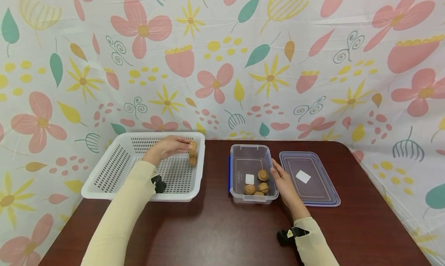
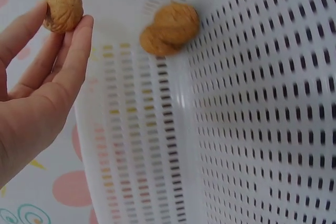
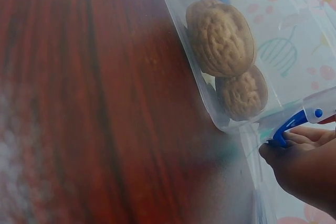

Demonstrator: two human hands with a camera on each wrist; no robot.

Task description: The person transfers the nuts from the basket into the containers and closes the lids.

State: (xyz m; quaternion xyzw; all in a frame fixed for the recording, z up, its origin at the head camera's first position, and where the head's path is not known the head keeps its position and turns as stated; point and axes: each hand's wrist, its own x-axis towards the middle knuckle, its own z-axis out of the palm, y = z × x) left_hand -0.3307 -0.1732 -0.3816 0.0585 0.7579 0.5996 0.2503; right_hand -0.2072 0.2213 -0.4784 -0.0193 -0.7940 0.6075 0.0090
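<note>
- White perforated plastic makes up the basket (image 1: pixel 180 197), standing on the dark brown table (image 1: pixel 208 231); in the head view, the clear box (image 1: pixel 248 163) lies at three o'clock from it.
- Left hand (image 1: pixel 168 147): thumb and fingertips pinch one walnut (image 1: pixel 193 145), parted only by the nut's width. In the head view it sits at the fingertips, at three o'clock from the back of the hand.
- Closer, in the left wrist view, the thumb tip meets that nut at nine o'clock, while the other fingertips come round it from about four to six o'clock.
- Two loose walnuts (image 2: pixel 170 27) rest together in the basket, at about three o'clock from the pinched nut in that same view and at six o'clock from it in the head view.
- Right hand (image 1: pixel 286 185): it lies along the box's three o'clock side, fingers at the wall and, in the right wrist view, at a blue latch (image 3: pixel 291 127). Whether they grip or merely touch, I cannot tell.
- Inside the box, at least four nuts (image 1: pixel 262 175) gather toward six o'clock; the nearest is at about eight o'clock from the right fingertips, across the clear wall.
- Beyond that hand, a flat lid (image 1: pixel 313 188) lies at three o'clock from the box.
</note>
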